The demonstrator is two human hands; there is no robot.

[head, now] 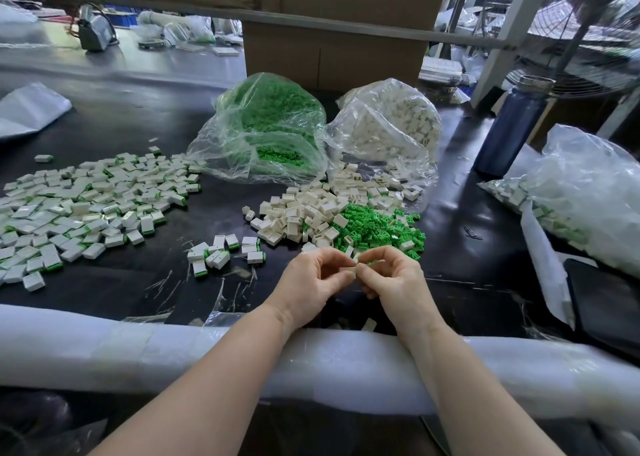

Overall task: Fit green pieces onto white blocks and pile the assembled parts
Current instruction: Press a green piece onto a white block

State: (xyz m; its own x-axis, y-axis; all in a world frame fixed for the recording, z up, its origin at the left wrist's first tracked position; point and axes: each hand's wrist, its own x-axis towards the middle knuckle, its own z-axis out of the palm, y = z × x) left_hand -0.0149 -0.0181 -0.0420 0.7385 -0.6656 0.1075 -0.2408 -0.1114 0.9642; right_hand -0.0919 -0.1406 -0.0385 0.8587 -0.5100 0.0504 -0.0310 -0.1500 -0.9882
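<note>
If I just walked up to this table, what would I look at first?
Probably the bright bag of green pieces at the back of the table, with loose green pieces spilled in front of it. Next, the wide pile of finished white blocks on the left. Nearest you, the left hand and right hand pinch one white block together.

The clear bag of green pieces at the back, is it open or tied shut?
Open. The bag of green pieces lies slumped on the black table, its mouth gaping toward the person, loose green pieces showing inside it.
</note>
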